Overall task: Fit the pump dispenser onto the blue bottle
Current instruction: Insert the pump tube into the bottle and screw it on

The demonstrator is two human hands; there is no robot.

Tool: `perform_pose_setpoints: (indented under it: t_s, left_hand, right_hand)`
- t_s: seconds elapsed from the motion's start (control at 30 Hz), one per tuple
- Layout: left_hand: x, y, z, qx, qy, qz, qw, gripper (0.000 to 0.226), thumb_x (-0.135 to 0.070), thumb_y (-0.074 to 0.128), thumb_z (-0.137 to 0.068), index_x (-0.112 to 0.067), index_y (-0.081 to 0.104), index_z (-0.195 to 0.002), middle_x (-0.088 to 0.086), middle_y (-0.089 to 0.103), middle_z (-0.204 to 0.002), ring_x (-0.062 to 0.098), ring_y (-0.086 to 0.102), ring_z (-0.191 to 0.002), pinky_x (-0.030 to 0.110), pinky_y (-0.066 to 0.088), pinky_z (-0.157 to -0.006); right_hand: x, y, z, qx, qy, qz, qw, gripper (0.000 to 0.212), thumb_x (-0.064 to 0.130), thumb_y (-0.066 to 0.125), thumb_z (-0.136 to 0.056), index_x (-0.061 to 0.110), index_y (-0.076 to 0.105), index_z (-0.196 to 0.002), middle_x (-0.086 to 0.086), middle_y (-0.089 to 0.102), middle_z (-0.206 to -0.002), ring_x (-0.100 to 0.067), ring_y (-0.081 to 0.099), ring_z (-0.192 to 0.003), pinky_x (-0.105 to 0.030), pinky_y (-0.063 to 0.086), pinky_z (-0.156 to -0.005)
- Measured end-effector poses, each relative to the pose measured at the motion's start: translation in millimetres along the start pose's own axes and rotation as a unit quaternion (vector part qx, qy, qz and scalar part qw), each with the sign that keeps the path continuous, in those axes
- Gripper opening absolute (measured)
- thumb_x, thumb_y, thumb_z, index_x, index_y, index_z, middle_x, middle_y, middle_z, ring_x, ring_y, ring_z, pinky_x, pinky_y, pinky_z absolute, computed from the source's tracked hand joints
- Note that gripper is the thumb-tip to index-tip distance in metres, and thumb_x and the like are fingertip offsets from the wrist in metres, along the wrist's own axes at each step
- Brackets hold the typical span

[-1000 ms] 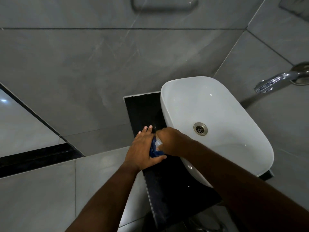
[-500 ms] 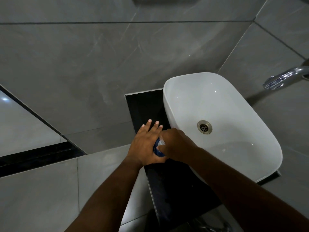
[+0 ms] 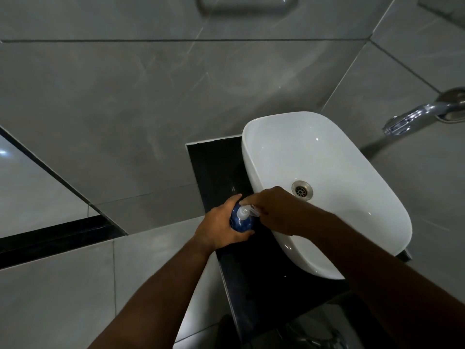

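Note:
The blue bottle stands on the black counter just left of the basin, seen from above. My left hand wraps around its left side, fingers curled over the far edge and thumb under the near edge. A white pump dispenser sits on the bottle's top with its nozzle pointing right. My right hand comes in over the basin rim and pinches the pump's nozzle end. The bottle's lower body is hidden by my hands.
A white oval basin with a metal drain sits on the counter to the right. A chrome tap juts from the right wall. Grey tiled walls surround the counter; a black strip runs along the left.
My left fingers, earlier spread flat beside the bottle, now curl around it. My right hand has drawn back to the right, so the white pump and the bottle's top show.

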State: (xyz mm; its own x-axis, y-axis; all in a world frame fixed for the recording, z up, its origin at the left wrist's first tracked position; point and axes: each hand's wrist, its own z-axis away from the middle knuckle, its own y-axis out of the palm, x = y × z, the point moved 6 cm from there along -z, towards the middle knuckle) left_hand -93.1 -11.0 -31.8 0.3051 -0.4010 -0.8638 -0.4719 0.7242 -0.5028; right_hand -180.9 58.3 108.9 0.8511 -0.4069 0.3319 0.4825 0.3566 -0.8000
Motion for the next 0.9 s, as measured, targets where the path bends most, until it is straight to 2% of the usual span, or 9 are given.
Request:
perform_pose_setpoints:
  t_s: [0.17, 0.3, 0.5, 0.57, 0.63, 0.7, 0.77, 0.83, 0.9]
  left_hand:
    - [-2, 0, 0, 0.004, 0.007, 0.011, 1.0, 0.096, -0.05, 0.088, -0.063, -0.028, 0.039, -0.142, -0.008, 0.063, -0.123, 0.009, 0.063, -0.106, 0.027, 0.053, -0.092]
    - [0, -1, 0, 0.007, -0.001, 0.007, 1.0, 0.098, -0.054, 0.085, -0.063, -0.029, 0.036, -0.144, -0.007, 0.063, -0.123, 0.008, 0.063, -0.103, 0.029, 0.054, -0.091]
    - [0, 0, 0, 0.021, -0.023, 0.003, 1.0, 0.106, -0.058, 0.084, -0.063, -0.029, 0.027, -0.147, -0.004, 0.059, -0.131, 0.013, 0.061, -0.112, 0.024, 0.05, -0.093]
    - [-2, 0, 2, 0.017, -0.024, -0.007, 1.0, 0.118, -0.065, 0.083, -0.06, -0.029, 0.018, -0.152, -0.001, 0.046, -0.147, 0.018, 0.048, -0.129, 0.028, 0.041, -0.104]
    - [-3, -2, 5, -0.001, -0.013, -0.043, 0.999, 0.129, -0.076, 0.076, -0.057, -0.03, 0.006, -0.154, -0.001, 0.018, -0.162, 0.015, 0.016, -0.146, 0.031, 0.019, -0.114]
    - [-4, -6, 7, -0.024, 0.014, -0.096, 0.995, 0.131, -0.082, 0.067, -0.059, -0.026, 0.0, -0.155, -0.001, 0.003, -0.163, 0.011, -0.004, -0.146, 0.033, 0.004, -0.116]
    - [-5, -9, 7, -0.026, 0.03, -0.131, 0.991, 0.125, -0.078, 0.063, -0.063, -0.022, 0.001, -0.155, 0.002, 0.002, -0.163, 0.013, -0.007, -0.147, 0.036, 0.001, -0.118]
    - [-6, -11, 5, -0.019, 0.039, -0.151, 0.988, 0.117, -0.068, 0.064, -0.067, -0.02, 0.003, -0.155, 0.004, 0.003, -0.164, 0.014, -0.006, -0.147, 0.04, 0.004, -0.12]
    - [-5, -12, 3, -0.01, 0.042, -0.156, 0.987, 0.115, -0.06, 0.066, -0.067, -0.02, 0.003, -0.155, 0.004, 0.004, -0.164, 0.012, -0.007, -0.146, 0.04, 0.005, -0.12]
  right_hand:
    - [12, -5, 3, -0.01, 0.003, -0.009, 1.0, 0.036, 0.014, 0.051, -0.098, 0.001, 0.054, -0.131, -0.018, 0.062, -0.129, -0.026, 0.059, -0.119, -0.028, 0.041, -0.107]
    - [17, -10, 3, -0.045, -0.017, 0.011, 0.999, 0.028, 0.02, 0.061, -0.092, 0.002, 0.063, -0.114, -0.017, 0.07, -0.108, -0.027, 0.066, -0.098, -0.033, 0.052, -0.092]
    - [11, -7, 0, -0.077, -0.037, -0.003, 0.996, 0.028, 0.022, 0.066, -0.088, 0.002, 0.066, -0.108, -0.016, 0.072, -0.101, -0.026, 0.068, -0.091, -0.034, 0.054, -0.085]
    - [5, -3, -1, -0.099, -0.026, -0.017, 0.995, 0.027, 0.022, 0.065, -0.088, 0.005, 0.067, -0.108, -0.014, 0.073, -0.101, -0.024, 0.069, -0.089, -0.034, 0.056, -0.084]
    - [-3, 5, 0, -0.132, 0.007, -0.055, 0.99, 0.032, 0.023, 0.067, -0.086, 0.008, 0.063, -0.113, -0.011, 0.072, -0.102, -0.021, 0.068, -0.088, -0.033, 0.057, -0.084]
    - [-11, 20, 1, -0.156, 0.053, -0.099, 0.981, 0.042, 0.026, 0.071, -0.082, 0.008, 0.058, -0.119, -0.01, 0.07, -0.105, -0.022, 0.067, -0.092, -0.035, 0.056, -0.086]
    - [-15, 39, 0, -0.162, 0.092, -0.127, 0.974, 0.045, 0.029, 0.072, -0.08, 0.008, 0.058, -0.118, -0.01, 0.068, -0.106, -0.023, 0.066, -0.094, -0.033, 0.054, -0.083]
    - [-17, 54, -5, -0.168, 0.107, -0.154, 0.968, 0.035, 0.031, 0.071, -0.08, 0.013, 0.061, -0.108, -0.006, 0.069, -0.1, -0.019, 0.065, -0.088, -0.024, 0.05, -0.072]
    - [-16, 63, -10, -0.173, 0.104, -0.17, 0.965, 0.025, 0.032, 0.068, -0.082, 0.015, 0.063, -0.1, 0.001, 0.067, -0.09, -0.012, 0.061, -0.078, -0.015, 0.039, -0.059]
